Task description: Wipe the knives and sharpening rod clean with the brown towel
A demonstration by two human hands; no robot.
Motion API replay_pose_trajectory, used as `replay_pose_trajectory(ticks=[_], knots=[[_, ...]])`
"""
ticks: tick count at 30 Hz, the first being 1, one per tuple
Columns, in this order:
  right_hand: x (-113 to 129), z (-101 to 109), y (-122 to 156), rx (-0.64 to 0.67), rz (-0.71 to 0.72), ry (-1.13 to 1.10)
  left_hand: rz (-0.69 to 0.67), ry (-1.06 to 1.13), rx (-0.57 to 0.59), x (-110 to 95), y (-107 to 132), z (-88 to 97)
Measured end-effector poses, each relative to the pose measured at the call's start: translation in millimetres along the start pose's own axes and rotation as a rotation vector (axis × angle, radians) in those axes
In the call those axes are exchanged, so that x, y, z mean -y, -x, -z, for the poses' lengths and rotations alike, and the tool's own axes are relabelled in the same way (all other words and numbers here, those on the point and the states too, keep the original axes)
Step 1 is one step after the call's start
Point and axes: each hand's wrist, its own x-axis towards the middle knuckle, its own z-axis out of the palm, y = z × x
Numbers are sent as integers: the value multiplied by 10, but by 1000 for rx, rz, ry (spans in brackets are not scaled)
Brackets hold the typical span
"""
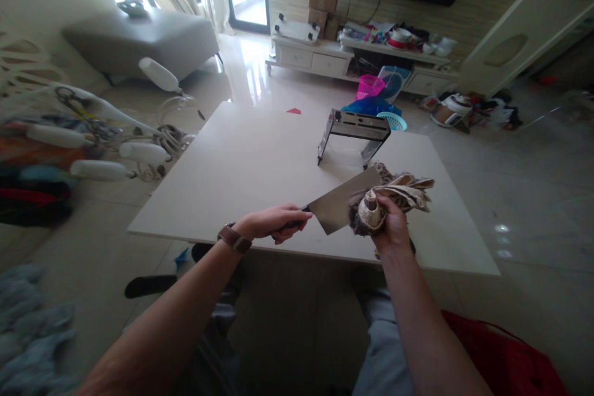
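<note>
My left hand (278, 223) is closed around the dark handle of a cleaver (336, 207), its broad metal blade pointing to the right. In my right hand (393, 226) is a bunched cloth (403, 192), brown and cream with a fuzzy texture. The cloth lies against the far end of the blade and hides part of it. Both hands are over the near part of a white table (223, 176). Behind the blade, on the table, stands a metal knife rack (357, 124) with dark edges and a clear lower part.
A small red piece (294, 111) lies at the table's far edge. Beyond are a blue bag (366, 105), a pink basket (370, 85) and a low white cabinet (306, 59). White lamp arms (143, 151) reach near the table's left edge. A red bag (501, 352) is at lower right.
</note>
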Motion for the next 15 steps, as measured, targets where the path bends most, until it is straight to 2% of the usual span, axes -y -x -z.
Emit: replay_pose_trajectory(ticks=[5,10,15], knots=[[3,13,-29,6,75,-1,1,-86,-36,6,109,140],[149,51,-126,-40,142,-68,-9,-72,-69,80,190,281],[161,-37,-14,29,9,-52,-111,117,-147,112,126,231]])
